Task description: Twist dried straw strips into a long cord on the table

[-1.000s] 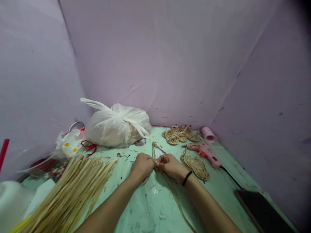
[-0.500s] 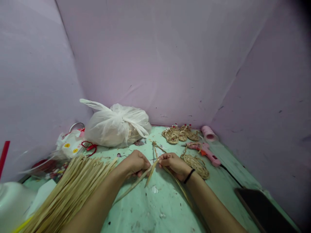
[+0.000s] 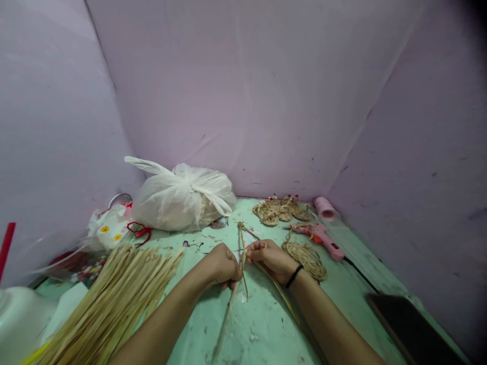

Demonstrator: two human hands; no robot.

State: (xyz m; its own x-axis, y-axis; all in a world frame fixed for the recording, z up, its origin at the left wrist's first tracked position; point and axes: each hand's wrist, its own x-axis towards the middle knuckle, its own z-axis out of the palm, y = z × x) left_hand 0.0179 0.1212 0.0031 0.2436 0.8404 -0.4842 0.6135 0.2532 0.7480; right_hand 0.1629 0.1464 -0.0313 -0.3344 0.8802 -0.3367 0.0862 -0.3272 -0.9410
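My left hand (image 3: 221, 265) and my right hand (image 3: 270, 257) meet over the green table (image 3: 342, 284), both pinched closed on a thin straw braid (image 3: 241, 234). The braided part runs away from my fingers toward the back wall. Loose straw strands (image 3: 232, 304) trail from my left hand toward me, and another strand passes under my right wrist, which wears a black band. A coiled straw mat (image 3: 305, 255) lies just right of my right hand.
A big bundle of straw strips (image 3: 110, 299) lies at the left. A tied white plastic bag (image 3: 182, 197) sits behind, with small bags and red scissors (image 3: 140, 230) beside it. Finished straw coils (image 3: 281, 210), a pink glue gun (image 3: 323, 238), a pink spool (image 3: 325, 209) and a dark tablet (image 3: 411, 329) are at the right.
My left hand swung out to the left with a strand, then came back beside the right hand. The loose strands now hang toward me instead of slanting left.
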